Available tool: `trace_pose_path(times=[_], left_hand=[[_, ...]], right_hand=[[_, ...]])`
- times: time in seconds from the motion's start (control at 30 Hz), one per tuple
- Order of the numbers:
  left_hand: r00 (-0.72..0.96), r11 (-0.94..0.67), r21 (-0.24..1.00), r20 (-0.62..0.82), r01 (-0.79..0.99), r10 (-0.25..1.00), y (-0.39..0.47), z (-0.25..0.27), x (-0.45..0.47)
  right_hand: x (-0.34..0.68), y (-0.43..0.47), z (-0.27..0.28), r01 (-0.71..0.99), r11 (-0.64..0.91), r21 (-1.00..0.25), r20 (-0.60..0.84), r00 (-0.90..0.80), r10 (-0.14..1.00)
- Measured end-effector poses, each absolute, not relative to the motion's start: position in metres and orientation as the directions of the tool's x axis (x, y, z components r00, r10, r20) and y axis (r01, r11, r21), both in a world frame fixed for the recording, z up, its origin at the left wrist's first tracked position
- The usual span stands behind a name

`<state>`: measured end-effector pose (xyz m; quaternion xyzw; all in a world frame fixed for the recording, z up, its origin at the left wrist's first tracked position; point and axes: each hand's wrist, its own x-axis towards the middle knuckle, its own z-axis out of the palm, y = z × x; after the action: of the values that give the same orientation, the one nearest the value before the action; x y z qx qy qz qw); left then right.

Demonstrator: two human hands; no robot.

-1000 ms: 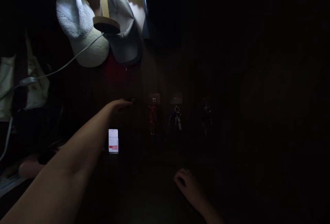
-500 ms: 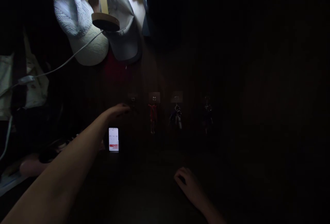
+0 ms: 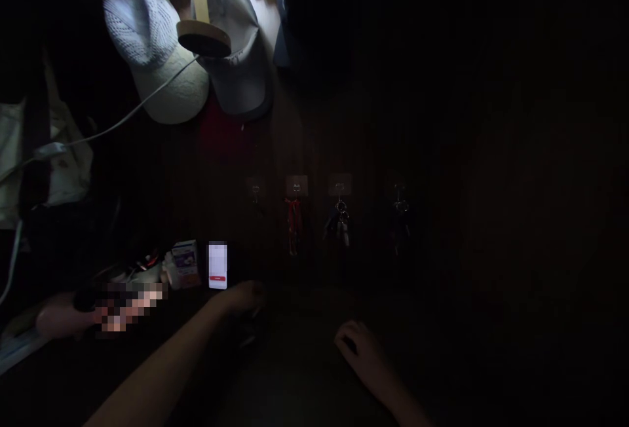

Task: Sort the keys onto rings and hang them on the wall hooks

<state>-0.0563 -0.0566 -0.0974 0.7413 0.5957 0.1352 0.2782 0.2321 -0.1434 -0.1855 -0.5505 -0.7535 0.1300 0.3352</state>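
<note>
My left hand (image 3: 246,297) is low over the dark tabletop, just right of and below a lit phone (image 3: 217,264). Its fingers are dim and blurred, so what they hold, if anything, does not show. A faint pale glint lies below it. My right hand (image 3: 358,342) rests farther right, its fingers curled in around a dark gap with nothing visible in them. Beyond both hands, small hooks line the dark upright surface. From them hang a red cord (image 3: 293,224), a bunch of keys (image 3: 343,222) and another dim bunch (image 3: 401,217).
Above hang a white cap (image 3: 171,90) and a grey cap (image 3: 240,83), with a lit lamp (image 3: 204,37) in front. Its cable (image 3: 122,122) runs left past a pale bag (image 3: 71,152). At left stand a small box (image 3: 185,263) and clutter. The right side is very dark.
My left hand has come down and toward me from beside the leftmost hook to the tabletop. The small box left of the phone is now uncovered. My right hand has barely moved.
</note>
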Motion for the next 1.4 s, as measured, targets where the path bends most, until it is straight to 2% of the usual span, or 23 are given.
trace_pose_path(times=[0.1, 0.17, 0.23, 0.33, 0.47, 0.6, 0.8, 0.9, 1.03, 1.1, 1.27, 1.4], left_hand=[[0.057, -0.074, 0.636, 0.047, 0.768, 0.997, -0.033, -0.058, -0.062], [-0.052, -0.094, 0.661, 0.197, 0.745, 0.979, -0.019, -0.034, -0.063], [-0.209, -0.165, 0.717, 0.403, 0.677, 0.891, -0.008, -0.014, -0.058], [-0.284, -0.297, 0.736, 0.552, 0.609, 0.784, 0.003, 0.003, -0.045], [-0.298, -0.257, 0.689, 0.577, 0.678, 0.761, 0.007, 0.01, -0.031], [-0.342, -0.217, 0.696, 0.569, 0.684, 0.748, -0.002, 0.011, -0.03], [-0.328, -0.307, 0.656, 0.661, 0.69, 0.675, -0.023, 0.012, -0.038], [-0.267, -0.323, 0.575, 0.713, 0.752, 0.648, -0.031, 0.019, -0.041], [-0.1, -0.327, 0.39, 0.759, 0.861, 0.643, -0.037, 0.036, -0.045], [-0.082, -0.309, 0.359, 0.758, 0.881, 0.647, -0.036, 0.047, -0.046], [-0.158, -0.278, 0.463, 0.704, 0.842, 0.693, -0.024, 0.066, -0.051], [-0.221, -0.198, 0.534, 0.619, 0.822, 0.753, -0.019, 0.045, -0.058]], right_hand=[[0.232, -0.142, -0.187, 0.738, 0.366, -0.566, 0.369, -0.17, 0.914], [0.232, -0.142, -0.188, 0.743, 0.361, -0.564, 0.365, -0.168, 0.916], [0.232, -0.141, -0.189, 0.742, 0.358, -0.566, 0.363, -0.166, 0.917], [0.233, -0.141, -0.19, 0.737, 0.36, -0.572, 0.362, -0.167, 0.917], [0.234, -0.138, -0.193, 0.729, 0.372, -0.575, 0.377, -0.168, 0.911], [0.235, -0.138, -0.194, 0.715, 0.378, -0.588, 0.378, -0.169, 0.91], [0.232, -0.144, -0.186, 0.719, 0.355, -0.598, 0.368, -0.148, 0.918], [0.232, -0.146, -0.183, 0.727, 0.353, -0.589, 0.365, -0.15, 0.919], [0.232, -0.146, -0.182, 0.729, 0.351, -0.587, 0.357, -0.156, 0.921], [0.232, -0.146, -0.182, 0.73, 0.345, -0.589, 0.351, -0.153, 0.924], [0.231, -0.147, -0.181, 0.723, 0.347, -0.598, 0.355, -0.149, 0.923], [0.231, -0.146, -0.182, 0.715, 0.348, -0.607, 0.356, -0.147, 0.923]])
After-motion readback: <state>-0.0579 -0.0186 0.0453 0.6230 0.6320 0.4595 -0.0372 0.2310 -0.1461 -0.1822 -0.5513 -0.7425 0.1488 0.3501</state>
